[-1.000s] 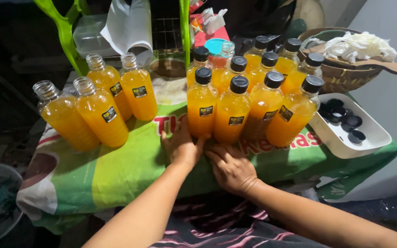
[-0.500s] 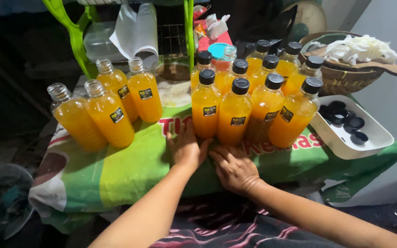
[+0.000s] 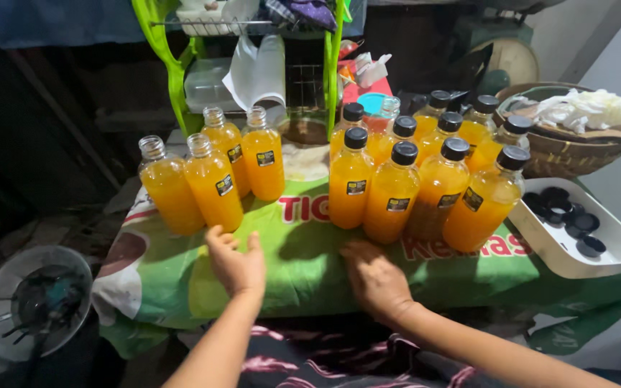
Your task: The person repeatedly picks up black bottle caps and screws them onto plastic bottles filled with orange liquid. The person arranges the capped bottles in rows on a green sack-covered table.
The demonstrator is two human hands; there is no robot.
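Several clear bottles of orange juice stand on a green printed cloth (image 3: pixel 303 273). A left group of uncapped bottles (image 3: pixel 213 183) stands apart from a right cluster with black caps (image 3: pixel 393 190). My left hand (image 3: pixel 235 262) lies flat on the cloth, fingers spread, just below the uncapped bottles. My right hand (image 3: pixel 375 276) rests palm down on the cloth in front of the capped cluster. Neither hand holds anything.
A white tray (image 3: pixel 612 251) with loose black caps sits at the right. Behind it is a woven basket (image 3: pixel 569 154) with white cloth. A green rack (image 3: pixel 170 68) stands at the back. A round fan guard (image 3: pixel 34 302) lies on the floor at left.
My left hand slid left, from in front of the capped bottles to below the uncapped group. My right hand stayed near the capped cluster. The camera moved closer.
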